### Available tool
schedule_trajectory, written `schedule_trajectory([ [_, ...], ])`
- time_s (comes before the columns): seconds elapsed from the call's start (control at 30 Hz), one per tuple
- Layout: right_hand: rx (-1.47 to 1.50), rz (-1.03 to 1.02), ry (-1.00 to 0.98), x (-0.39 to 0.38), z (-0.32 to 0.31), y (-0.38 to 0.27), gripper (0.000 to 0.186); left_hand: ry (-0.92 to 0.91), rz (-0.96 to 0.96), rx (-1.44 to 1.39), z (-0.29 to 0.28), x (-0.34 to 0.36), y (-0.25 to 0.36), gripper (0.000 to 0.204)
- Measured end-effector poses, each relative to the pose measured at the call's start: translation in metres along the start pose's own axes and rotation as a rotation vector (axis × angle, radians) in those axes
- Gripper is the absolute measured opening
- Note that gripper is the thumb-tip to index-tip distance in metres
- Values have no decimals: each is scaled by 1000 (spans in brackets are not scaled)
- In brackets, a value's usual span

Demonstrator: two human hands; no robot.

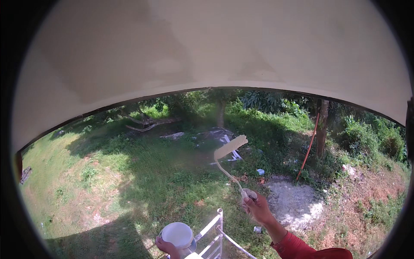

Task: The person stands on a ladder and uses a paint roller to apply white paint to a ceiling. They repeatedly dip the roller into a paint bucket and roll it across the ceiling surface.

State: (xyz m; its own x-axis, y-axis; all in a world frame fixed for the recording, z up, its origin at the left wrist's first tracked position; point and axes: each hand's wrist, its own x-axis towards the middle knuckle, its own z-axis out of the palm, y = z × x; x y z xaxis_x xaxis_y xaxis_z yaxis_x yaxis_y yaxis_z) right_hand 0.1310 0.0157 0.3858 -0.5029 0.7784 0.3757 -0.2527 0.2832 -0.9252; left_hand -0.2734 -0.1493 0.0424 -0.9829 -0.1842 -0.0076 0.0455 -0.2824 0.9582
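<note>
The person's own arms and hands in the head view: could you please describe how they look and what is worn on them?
The right hand is bare, with no glove. A red sleeve covers the arm behind it, ending partway along the forearm. The left hand also looks ungloved; no sleeve shows on that side.
</note>
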Motion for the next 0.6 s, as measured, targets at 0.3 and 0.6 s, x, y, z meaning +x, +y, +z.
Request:
schedule_trajectory([
  [0.3, -487, -534, 303, 118, -2, -49, 34, -56, 155, 260, -6, -1, 10, 47],
  [0.6, -620, -819, 455, 178, -4, -80, 43, -107, 85, 399, 1, -9, 34, 45],
])
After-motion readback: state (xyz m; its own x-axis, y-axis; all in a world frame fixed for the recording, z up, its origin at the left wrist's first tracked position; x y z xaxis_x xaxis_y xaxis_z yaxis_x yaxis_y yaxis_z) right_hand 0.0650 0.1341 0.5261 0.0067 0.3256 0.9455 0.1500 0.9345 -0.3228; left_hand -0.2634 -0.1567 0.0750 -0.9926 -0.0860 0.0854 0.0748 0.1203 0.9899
